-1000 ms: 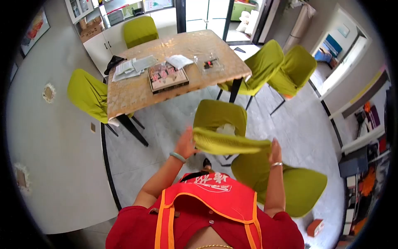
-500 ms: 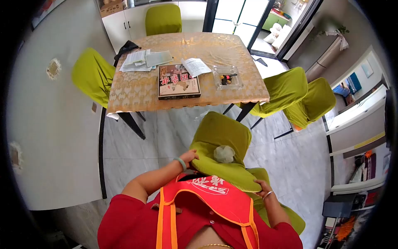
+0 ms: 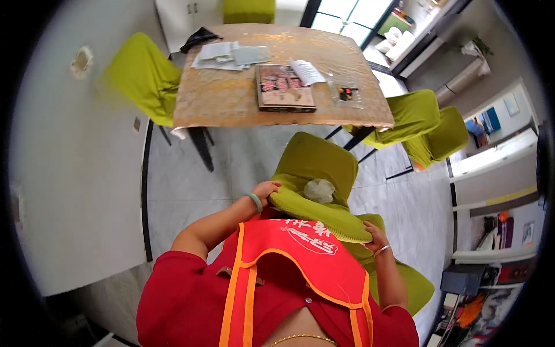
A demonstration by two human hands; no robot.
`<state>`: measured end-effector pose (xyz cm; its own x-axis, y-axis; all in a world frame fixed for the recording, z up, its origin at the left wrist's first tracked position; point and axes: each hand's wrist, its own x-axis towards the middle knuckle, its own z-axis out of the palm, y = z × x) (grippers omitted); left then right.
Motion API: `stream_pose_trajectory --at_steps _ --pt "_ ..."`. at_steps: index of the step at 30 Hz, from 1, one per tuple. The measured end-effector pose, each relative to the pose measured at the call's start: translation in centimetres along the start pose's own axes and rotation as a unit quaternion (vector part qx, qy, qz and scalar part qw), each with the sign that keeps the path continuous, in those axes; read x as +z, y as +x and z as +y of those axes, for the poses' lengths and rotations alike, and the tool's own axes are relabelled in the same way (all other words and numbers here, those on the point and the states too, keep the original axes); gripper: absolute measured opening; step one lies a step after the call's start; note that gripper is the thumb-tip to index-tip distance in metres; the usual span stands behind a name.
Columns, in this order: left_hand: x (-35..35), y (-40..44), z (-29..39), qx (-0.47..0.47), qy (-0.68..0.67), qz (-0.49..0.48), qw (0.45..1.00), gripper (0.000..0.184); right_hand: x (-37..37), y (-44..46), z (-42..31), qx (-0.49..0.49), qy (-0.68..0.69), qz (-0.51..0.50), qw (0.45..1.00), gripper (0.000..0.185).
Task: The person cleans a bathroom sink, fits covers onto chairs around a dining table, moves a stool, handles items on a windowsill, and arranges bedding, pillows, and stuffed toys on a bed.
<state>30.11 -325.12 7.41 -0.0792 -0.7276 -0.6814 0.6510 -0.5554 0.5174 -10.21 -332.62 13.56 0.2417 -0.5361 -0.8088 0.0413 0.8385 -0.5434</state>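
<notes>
In front of me is a chair point(image 3: 321, 156) with a green fabric cover. My left hand point(image 3: 267, 189) is closed on the left edge of the green chair cover point(image 3: 300, 209), near the seat. My right hand point(image 3: 376, 236) grips the same cover at its right corner, thumb on top. The cover's near edge looks ribbed and stretches between both hands, just beyond my red apron point(image 3: 300, 254). A crumpled translucent plastic bag point(image 3: 319, 191) lies on the green fabric between the hands, touched by neither.
Beyond the chair stands a table point(image 3: 231, 110) with a patterned gold cloth. On it are a flat box point(image 3: 286, 89), papers point(image 3: 222, 55), a clear plastic tray point(image 3: 347, 95) and a black cloth point(image 3: 199, 37). Green-covered chairs point(image 3: 144, 78) surround it. Another green seat point(image 3: 404, 286) is at my right.
My view has tilted downward, so the table sits higher and farther right in the picture. Both hands keep their hold on the cover, which has barely shifted.
</notes>
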Motion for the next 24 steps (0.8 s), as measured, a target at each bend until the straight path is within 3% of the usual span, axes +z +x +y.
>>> stream_pose_trajectory --at_steps 1,5,7,10,13,17,20,24 --pt "-1.4 -0.6 -0.4 0.047 0.050 0.002 0.998 0.042 1.1 -0.5 0.0 0.000 -0.043 -0.005 0.999 0.056" --pt "-6.5 -3.6 -1.0 0.052 0.024 0.016 0.998 0.040 6.4 -0.4 0.6 -0.026 -0.095 -0.046 0.994 0.047" --pt "-8.3 -5.5 -0.6 0.039 -0.077 0.037 0.996 0.040 9.5 0.3 1.0 -0.030 -0.094 -0.055 0.994 0.045" --pt "-11.2 -7.7 -0.1 0.060 -0.117 0.056 0.990 0.039 12.3 2.4 1.2 -0.031 -0.099 -0.076 0.992 0.041" --pt "-12.8 -10.9 1.9 0.066 -0.145 0.104 0.982 0.039 15.7 4.3 1.8 -0.015 -0.132 -0.157 0.979 0.036" --pt "-16.8 -11.3 2.3 0.094 -0.171 0.119 0.974 0.040 19.0 8.3 3.2 0.010 -0.118 -0.124 0.985 0.033" --pt "-19.4 -11.9 2.6 0.109 -0.166 0.130 0.971 0.039 21.0 11.8 2.4 0.031 -0.148 -0.155 0.976 0.032" --pt "-19.0 -13.1 4.7 0.141 -0.176 0.170 0.959 0.038 23.8 12.7 1.2 0.054 -0.101 -0.145 0.983 0.027"
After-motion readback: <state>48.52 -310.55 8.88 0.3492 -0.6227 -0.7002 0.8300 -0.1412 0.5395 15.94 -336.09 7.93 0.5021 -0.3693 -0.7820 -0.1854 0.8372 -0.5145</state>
